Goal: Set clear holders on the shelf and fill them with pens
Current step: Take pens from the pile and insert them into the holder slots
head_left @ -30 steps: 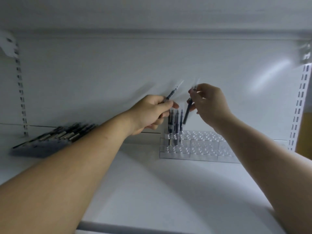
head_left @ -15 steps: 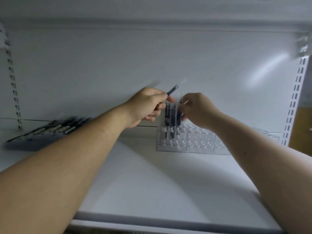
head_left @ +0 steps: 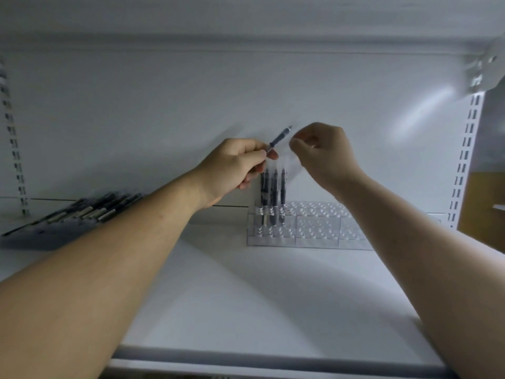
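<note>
A clear holder with many small holes stands at the back of the white shelf. Several dark pens stand upright in its left end. My left hand hovers above and left of them, gripping a dark pen that points up and to the right. My right hand is raised just right of that pen's tip, fingers curled, with no pen visible in it.
A grey tray holding several dark pens lies at the shelf's left back. Slotted uprights run up both sides. The upper shelf hangs close overhead. The shelf's front lip is near me.
My right hand lowered its pen into the holder beside the others, let go and rose up to the right. My left hand stayed above the holder with its pen.
</note>
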The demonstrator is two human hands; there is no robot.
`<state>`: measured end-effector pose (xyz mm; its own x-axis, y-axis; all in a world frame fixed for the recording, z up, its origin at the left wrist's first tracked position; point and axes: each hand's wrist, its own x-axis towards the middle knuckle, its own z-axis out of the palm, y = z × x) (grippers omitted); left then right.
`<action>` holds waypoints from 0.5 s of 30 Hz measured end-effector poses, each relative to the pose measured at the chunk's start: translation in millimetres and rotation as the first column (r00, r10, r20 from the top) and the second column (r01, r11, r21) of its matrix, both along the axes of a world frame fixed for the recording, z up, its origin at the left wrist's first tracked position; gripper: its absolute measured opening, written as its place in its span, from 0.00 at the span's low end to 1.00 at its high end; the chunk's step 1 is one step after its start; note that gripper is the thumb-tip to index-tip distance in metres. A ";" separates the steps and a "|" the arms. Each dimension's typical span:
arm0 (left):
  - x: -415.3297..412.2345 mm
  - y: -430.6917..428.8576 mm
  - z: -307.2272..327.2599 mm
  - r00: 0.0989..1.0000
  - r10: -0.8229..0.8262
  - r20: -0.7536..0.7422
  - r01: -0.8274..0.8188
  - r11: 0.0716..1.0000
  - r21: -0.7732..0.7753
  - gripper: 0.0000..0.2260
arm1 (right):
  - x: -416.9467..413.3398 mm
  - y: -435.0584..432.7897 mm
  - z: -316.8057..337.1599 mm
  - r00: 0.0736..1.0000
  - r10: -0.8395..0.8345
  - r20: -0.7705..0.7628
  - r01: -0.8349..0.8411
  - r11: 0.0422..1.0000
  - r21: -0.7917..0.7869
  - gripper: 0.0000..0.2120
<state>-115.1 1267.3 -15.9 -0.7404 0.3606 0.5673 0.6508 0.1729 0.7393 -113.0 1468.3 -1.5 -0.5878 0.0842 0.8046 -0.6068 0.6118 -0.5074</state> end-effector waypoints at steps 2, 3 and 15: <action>0.7 0.3 0.4 0.998 0.028 -0.049 -0.029 1.000 -0.007 0.11 | 6.9 -7.2 2.4 0.977 0.210 0.027 -0.204 0.968 -0.144 0.05; 0.5 0.2 0.6 0.995 0.046 -0.083 -0.048 0.999 -0.024 0.11 | 9.3 -9.9 2.0 0.956 0.290 0.041 -0.277 0.943 -0.186 0.06; 0.4 -4.1 1.8 0.886 0.189 -0.423 -0.287 0.941 -0.180 0.06 | 12.0 -11.0 4.3 0.880 0.473 0.041 -0.424 0.822 -0.380 0.06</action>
<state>-114.7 1263.2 -14.1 -0.5532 0.3588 0.7518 0.7961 0.4934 0.3503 -101.0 1457.3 2.7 -0.7247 0.0465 0.6875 -0.6853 0.0552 -0.7262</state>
